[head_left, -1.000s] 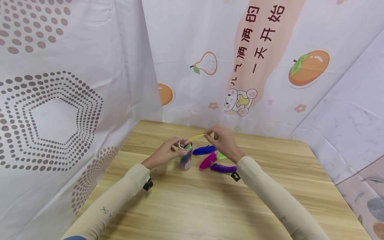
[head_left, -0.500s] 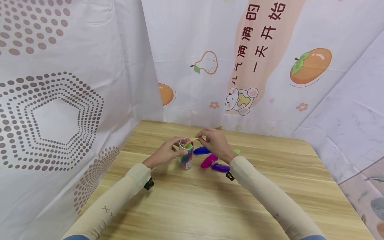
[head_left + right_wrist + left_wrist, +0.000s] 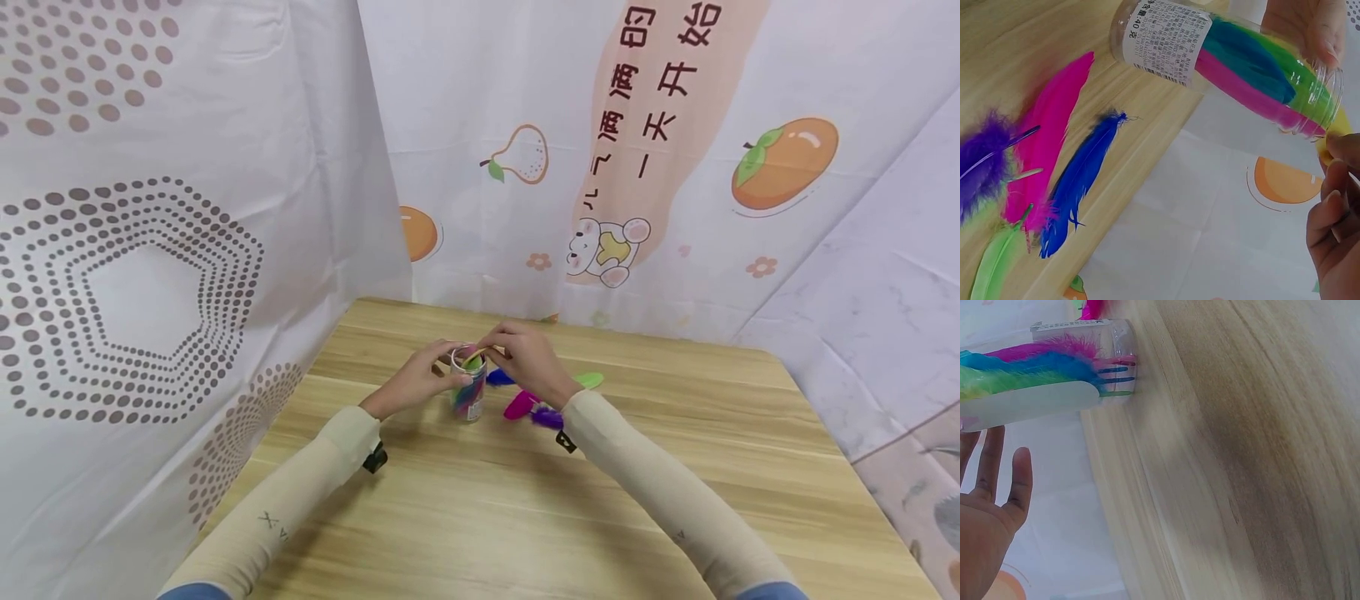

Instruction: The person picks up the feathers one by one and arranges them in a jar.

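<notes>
Several feathers [image 3: 1054, 119] lie on a wood-grained table [image 3: 465, 508] beside printed sheets [image 3: 465, 83].

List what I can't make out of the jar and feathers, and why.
Left wrist view: mouth of the clear cylindrical jar, cut off by the left edge.
Right wrist view: pinched end of the slender yellow feather, hidden by the right hand; fine print on the white paper label, too small.
Head view: part of the fluffy purple feather, behind the cream fabric sleeve.
</notes>
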`<state>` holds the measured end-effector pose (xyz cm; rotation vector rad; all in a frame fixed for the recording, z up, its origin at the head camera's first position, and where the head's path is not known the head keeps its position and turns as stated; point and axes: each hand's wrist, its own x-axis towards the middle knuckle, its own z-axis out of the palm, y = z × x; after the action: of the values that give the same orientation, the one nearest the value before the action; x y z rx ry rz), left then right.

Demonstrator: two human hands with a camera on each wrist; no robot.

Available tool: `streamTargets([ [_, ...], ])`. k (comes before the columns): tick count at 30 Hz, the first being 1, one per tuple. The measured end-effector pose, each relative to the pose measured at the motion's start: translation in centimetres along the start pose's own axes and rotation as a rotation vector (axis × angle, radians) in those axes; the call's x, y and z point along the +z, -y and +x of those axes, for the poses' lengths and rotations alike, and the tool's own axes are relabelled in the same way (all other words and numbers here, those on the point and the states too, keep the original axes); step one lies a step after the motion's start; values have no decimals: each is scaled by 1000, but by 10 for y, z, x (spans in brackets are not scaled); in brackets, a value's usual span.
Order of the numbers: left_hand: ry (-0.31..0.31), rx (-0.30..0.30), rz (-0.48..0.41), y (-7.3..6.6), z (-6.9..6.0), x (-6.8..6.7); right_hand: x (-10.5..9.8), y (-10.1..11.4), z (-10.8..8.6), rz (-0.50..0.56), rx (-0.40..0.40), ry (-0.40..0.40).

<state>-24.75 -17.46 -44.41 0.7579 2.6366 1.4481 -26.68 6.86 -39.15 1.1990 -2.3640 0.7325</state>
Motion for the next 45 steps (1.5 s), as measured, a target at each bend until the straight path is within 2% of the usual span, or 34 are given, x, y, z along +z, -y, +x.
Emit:
streamTargets([
  [10,-1,1,0,2,-1,1,5,3,8,19,-52,51],
  [16,0,3,-7,2,-1,0,6,7,12,-31,-64,92],
  [25,0,9,-30,2,-1,1,7,14,17,-7,-102,102],
  [36,-2,8,-10,2,-1,1,9,15,21,-112,-136,193],
  [39,-3,9,-11,3,0,1,9,14,21,-96,-138,180],
  [45,-6,-14,-12,3,-1,1,3,8,18,-23,-87,113],
])
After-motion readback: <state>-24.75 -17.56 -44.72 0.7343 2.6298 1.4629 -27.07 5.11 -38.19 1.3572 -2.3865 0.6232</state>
